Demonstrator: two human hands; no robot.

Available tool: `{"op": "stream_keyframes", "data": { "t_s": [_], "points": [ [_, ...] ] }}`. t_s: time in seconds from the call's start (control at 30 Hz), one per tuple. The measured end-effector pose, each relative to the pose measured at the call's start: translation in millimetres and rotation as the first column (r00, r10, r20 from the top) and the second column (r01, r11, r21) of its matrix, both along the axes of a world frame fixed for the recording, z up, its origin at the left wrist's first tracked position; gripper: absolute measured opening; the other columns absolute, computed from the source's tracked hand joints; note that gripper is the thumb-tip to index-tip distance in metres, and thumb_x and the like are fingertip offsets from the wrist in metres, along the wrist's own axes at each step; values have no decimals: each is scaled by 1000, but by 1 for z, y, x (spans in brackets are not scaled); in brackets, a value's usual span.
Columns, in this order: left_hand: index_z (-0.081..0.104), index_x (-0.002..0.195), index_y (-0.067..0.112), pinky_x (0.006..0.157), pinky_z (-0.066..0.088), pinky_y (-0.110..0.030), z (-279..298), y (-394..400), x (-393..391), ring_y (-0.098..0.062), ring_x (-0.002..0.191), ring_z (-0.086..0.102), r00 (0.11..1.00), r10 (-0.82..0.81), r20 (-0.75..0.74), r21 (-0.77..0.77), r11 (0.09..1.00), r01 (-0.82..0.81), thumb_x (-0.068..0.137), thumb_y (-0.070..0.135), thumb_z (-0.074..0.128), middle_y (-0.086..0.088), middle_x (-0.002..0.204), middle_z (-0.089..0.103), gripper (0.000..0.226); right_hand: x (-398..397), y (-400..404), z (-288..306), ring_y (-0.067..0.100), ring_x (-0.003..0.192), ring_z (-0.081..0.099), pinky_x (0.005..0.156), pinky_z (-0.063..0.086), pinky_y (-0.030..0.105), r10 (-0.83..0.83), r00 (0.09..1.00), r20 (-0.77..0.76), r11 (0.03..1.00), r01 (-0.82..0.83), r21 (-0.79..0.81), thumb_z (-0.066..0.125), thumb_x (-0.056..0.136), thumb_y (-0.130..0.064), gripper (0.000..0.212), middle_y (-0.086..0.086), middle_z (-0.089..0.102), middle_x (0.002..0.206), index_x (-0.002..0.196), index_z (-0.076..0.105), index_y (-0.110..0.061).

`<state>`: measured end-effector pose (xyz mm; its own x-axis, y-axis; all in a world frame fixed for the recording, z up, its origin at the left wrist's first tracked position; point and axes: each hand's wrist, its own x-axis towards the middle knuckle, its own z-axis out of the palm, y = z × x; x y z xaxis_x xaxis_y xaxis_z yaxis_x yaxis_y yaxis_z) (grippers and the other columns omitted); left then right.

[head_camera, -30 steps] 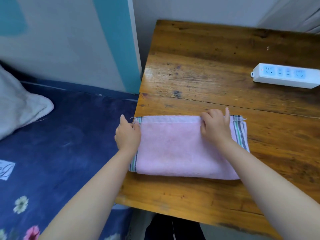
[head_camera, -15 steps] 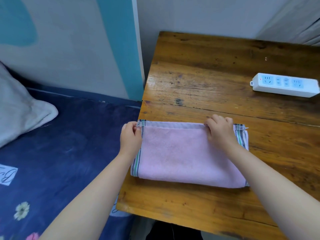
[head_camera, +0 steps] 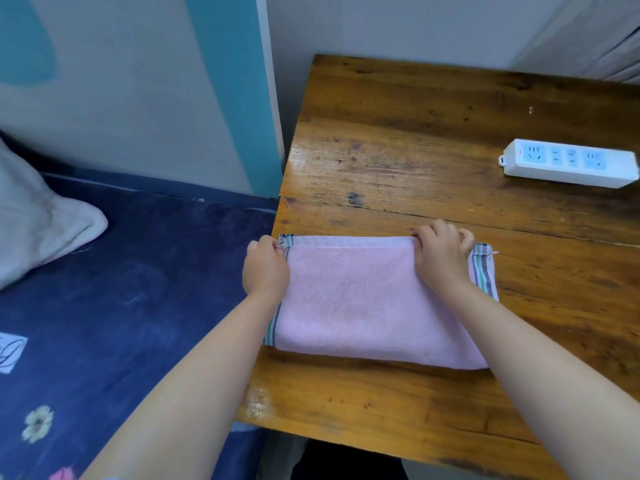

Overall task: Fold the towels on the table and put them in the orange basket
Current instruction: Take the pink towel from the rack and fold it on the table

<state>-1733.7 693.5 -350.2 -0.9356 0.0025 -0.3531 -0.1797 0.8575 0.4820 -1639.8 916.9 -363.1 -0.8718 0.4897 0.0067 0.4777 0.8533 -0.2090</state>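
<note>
A pink towel (head_camera: 360, 299) with striped ends lies folded lengthwise on the wooden table (head_camera: 415, 150), near its left front corner. My left hand (head_camera: 265, 270) pinches the towel's far left corner at the table's left edge. My right hand (head_camera: 443, 258) grips the far edge of the towel close to its right striped end, fingers curled over the hem. No orange basket is in view.
A white power strip (head_camera: 568, 162) lies at the table's far right. Left of the table is a bed with a dark blue flowered cover (head_camera: 121, 289) and a white pillow (head_camera: 38, 226). A wall stands behind both.
My right hand's fingers have curled onto the towel's far hem, and my left hand has closed on the far left corner. The towel has barely shifted; the camera tilted slightly.
</note>
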Motion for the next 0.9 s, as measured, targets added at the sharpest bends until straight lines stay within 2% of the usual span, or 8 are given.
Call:
{"op": "stream_keyframes", "data": {
  "t_s": [0.17, 0.23, 0.33, 0.4, 0.47, 0.53, 0.77, 0.9],
  "points": [
    [44, 127, 4, 92, 39, -40, 17, -5, 16, -30, 119, 44, 991, -45, -130, -19, 999, 43, 95, 22, 44, -15, 131, 45, 37, 6, -13, 18, 32, 133, 32, 111, 0, 55, -25, 999, 35, 999, 25, -25, 44, 89, -1, 33, 20, 41, 139, 120, 53, -1],
    [50, 123, 1, 100, 39, -44, 26, -12, 39, -36, 124, 43, 939, -244, -245, -59, 970, 236, 90, 12, 51, -18, 131, 48, 35, 21, -31, 29, 41, 131, 36, 106, 10, 65, 38, 999, -28, 999, -39, -34, 51, 83, 1, 36, 24, 44, 137, 119, 56, 2],
    [61, 111, -7, 92, 44, -55, 23, -14, 85, -46, 118, 51, 745, -574, -340, -177, 817, 548, 79, 2, 59, -27, 124, 56, 34, 51, -71, 30, 47, 114, 52, 88, 29, 73, 255, 966, -50, 963, -249, 98, 54, 75, -8, 34, 24, 59, 122, 107, 66, -2],
    [51, 126, -3, 104, 34, -52, 15, -9, 104, -40, 131, 39, 718, -670, -190, -211, 742, 636, 87, 11, 51, -23, 139, 44, 42, 64, -93, 22, 40, 129, 40, 100, 19, 69, 327, 937, 119, 945, -327, -26, 48, 86, -19, 40, 16, 46, 139, 124, 57, -12],
    [19, 147, 11, 117, 4, -41, -2, -12, 108, -25, 145, 5, 760, -649, -7, -224, 742, 632, 99, 28, 32, -9, 157, 8, 53, 75, -100, 8, 30, 143, 10, 110, -9, 55, 317, 918, 237, 946, -290, -142, 36, 96, -30, 47, 5, 17, 154, 142, 30, -24],
    [2, 148, 21, 115, -8, -37, -18, -21, 107, -19, 145, -10, 760, -648, 46, -288, 720, 631, 98, 38, 26, -1, 157, -7, 59, 84, -102, 1, 29, 143, 11, 112, -9, 51, 320, 915, 246, 947, -297, -125, 35, 96, -35, 49, 3, 16, 154, 143, 24, -28],
    [-1, 148, 23, 117, -1, -36, -22, -35, 96, -23, 144, -11, 790, -611, 56, -320, 738, 594, 95, 50, 27, -3, 157, -11, 66, 115, -56, -3, 21, 145, -2, 114, -8, 41, 155, 923, 352, 985, -120, -122, -5, 77, -51, 74, -2, 4, 156, 145, 13, -29],
    [-2, 148, 23, 117, -1, -36, -19, -35, 96, -22, 145, -11, 790, -609, 64, -322, 737, 594, 96, 49, 24, -4, 157, -12, 64, 154, -9, 2, 23, 144, 1, 115, 2, 44, -78, 918, 388, 990, 119, -82, 8, 88, -43, 62, 0, 4, 157, 147, 12, -22]
  ]
}}
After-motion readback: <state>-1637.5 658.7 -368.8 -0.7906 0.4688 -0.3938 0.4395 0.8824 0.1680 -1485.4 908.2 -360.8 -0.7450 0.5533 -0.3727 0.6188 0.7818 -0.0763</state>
